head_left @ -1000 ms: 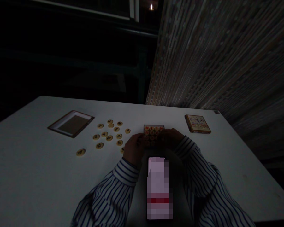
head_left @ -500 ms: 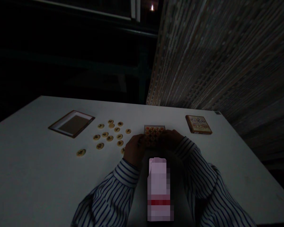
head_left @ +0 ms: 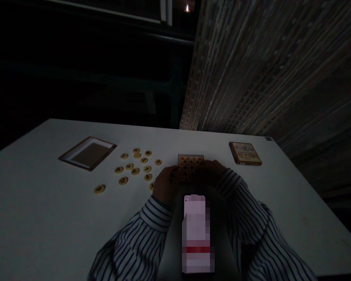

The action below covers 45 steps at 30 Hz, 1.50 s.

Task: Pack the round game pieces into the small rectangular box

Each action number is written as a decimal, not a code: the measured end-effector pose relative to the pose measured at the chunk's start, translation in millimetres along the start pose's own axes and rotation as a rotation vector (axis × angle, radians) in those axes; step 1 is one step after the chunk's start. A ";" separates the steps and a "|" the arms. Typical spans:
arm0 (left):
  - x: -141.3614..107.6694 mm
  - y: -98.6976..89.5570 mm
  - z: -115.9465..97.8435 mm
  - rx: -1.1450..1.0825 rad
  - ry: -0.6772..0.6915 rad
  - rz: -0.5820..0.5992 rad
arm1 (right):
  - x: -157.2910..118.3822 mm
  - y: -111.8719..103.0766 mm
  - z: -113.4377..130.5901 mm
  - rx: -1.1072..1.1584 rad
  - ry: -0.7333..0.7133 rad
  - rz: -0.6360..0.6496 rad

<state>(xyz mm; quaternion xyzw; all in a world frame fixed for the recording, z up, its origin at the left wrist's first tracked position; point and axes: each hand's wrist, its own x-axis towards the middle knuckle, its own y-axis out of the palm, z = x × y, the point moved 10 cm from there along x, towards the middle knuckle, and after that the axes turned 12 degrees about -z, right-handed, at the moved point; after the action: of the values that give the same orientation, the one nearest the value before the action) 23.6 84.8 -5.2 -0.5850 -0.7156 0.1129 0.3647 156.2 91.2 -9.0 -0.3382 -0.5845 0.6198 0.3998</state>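
Head view, tray between both hands

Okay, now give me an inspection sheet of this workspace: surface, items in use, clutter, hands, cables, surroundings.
Surface: white table, dimly lit.
Items in use: small rectangular box with rows of round red-marked pieces; loose round yellowish pieces, mostly dark-marked, to its left.
Clutter: flat brown-rimmed rectangular tray, far left; flat printed brown box, right; lit pinkish phone, near.
Hands: left hand and right hand at the small box; grip too dark to tell.
Cables: nothing seen.
Surroundings: pale string curtain, small light.
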 end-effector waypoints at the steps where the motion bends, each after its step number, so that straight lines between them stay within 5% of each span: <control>1: -0.1 -0.1 0.1 -0.001 -0.002 0.002 | -0.3 -0.3 -0.8 -0.001 0.008 -0.002; 45: -0.5 -2.5 -4.5 0.012 0.073 -0.040 | -4.1 -2.3 6.7 -0.009 -0.027 0.044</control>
<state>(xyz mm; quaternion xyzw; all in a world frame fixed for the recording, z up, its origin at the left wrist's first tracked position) 24.7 82.5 -0.7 -0.5722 -0.7126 0.0885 0.3962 152.4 84.4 -6.3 -0.3443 -0.5850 0.6303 0.3769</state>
